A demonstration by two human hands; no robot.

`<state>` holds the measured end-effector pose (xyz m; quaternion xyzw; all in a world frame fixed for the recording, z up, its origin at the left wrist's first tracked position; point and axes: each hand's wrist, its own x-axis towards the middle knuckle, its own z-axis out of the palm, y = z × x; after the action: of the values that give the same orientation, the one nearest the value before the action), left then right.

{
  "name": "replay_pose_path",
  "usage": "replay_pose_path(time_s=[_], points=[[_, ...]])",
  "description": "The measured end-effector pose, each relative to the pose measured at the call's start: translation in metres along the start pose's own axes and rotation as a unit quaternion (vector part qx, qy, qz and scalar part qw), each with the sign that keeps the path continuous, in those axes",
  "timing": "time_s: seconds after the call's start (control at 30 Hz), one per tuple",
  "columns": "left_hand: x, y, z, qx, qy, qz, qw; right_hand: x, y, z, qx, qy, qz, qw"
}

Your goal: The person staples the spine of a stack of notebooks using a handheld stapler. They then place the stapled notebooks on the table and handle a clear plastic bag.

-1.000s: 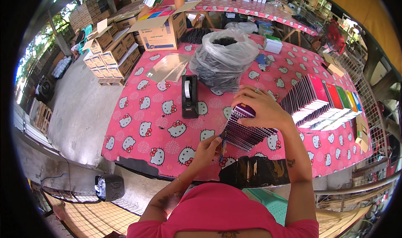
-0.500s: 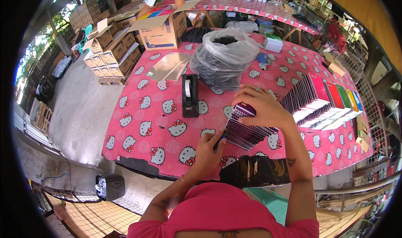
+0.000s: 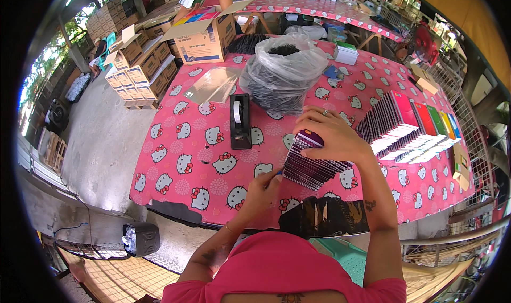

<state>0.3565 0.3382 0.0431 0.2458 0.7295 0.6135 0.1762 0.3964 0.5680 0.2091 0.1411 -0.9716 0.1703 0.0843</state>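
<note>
A stack of purple spiral notebooks (image 3: 315,170) stands on the pink table in front of me, its dark coil bindings turned toward me. My right hand (image 3: 332,135) lies across the top of the stack, thumb on the near side and fingers curled over the far side. At the stack's lower left corner is my left hand (image 3: 262,192), closed around a small tool (image 3: 279,172). Only a bit of blue shows of it, so its kind is unclear. To the left of the stack stands a black tape dispenser (image 3: 241,123) with a white roll.
Behind the stack sits a clear plastic bag (image 3: 285,74) of black coils. Clear plastic sheets (image 3: 213,84) lie left of it. More notebooks in several colours (image 3: 396,124) are piled at right. A carton (image 3: 205,39) stands at the far left, with another person behind it.
My left hand has drawn slightly left and down from the notebooks' edge, and less of the tool shows. My right hand stays on the stack.
</note>
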Motion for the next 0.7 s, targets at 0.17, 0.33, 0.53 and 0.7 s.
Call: replay_pose_path(time_s=[0.17, 0.33, 0.53, 0.7], points=[[-0.004, 0.006, 0.0, -0.281, -0.059, -0.248, 0.925, 0.001, 0.0, 0.0, 0.0, -0.003, -0.004, 1.0], [-0.005, -0.014, 0.005, 0.021, -0.039, -0.076, 0.996, 0.001, -0.001, -0.001, 0.002, -0.001, -0.006, 1.0], [-0.005, -0.012, 0.001, -0.241, -0.087, -0.204, 0.945, 0.001, 0.0, -0.001, 0.003, -0.006, -0.002, 1.0], [-0.005, -0.009, 0.003, -0.282, -0.071, -0.237, 0.927, 0.001, -0.001, -0.001, 0.001, -0.005, 0.0, 1.0]])
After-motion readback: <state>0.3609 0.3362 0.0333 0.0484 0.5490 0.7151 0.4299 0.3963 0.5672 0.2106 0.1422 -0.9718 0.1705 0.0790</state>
